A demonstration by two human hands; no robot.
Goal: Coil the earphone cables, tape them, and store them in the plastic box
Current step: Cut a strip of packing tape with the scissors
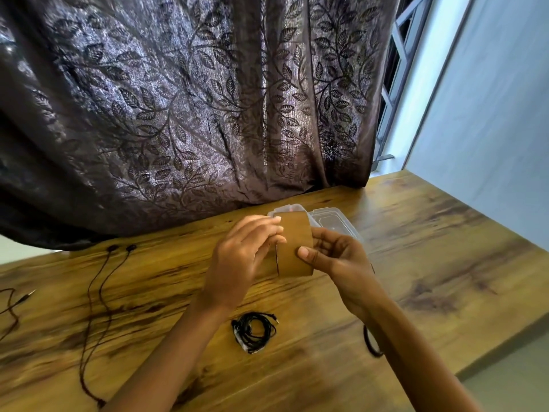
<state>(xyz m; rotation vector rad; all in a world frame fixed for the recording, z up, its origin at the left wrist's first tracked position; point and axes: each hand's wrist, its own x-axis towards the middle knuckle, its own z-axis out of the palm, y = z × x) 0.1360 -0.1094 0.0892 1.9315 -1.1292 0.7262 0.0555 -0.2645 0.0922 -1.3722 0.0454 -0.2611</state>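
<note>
Already one earphone cable (254,333) lies coiled into a small black bundle on the wooden table (430,263), near the front edge and between the two forearms. I see no brown tape around it, so it seems coiled but not yet taped.

Above it and farther from the person, both hands hold a roll of brown tape (295,248) in the air. The right hand (335,254) grips the roll, with the thumb pressed on its outer face and the fingers curled behind. The left hand (237,257) has its fingers bent onto the left edge of the roll, where a dark line shows the tape's end; probably it is trying to lift this end.

Just behind the roll stands the clear plastic box (335,221), partly hidden by it. Something reddish shows at its left part, but I cannot tell what is inside.

Well apart to the left, a second earphone (113,248) lies stretched out, uncoiled. At the far left edge a third cable with a jack plug (28,294) is also loose. A dark leaf-patterned curtain (208,99) hangs behind the table.

By my judgement the task is in its early part: one coil is made, while taping, two more coils and all storing remain.
</note>
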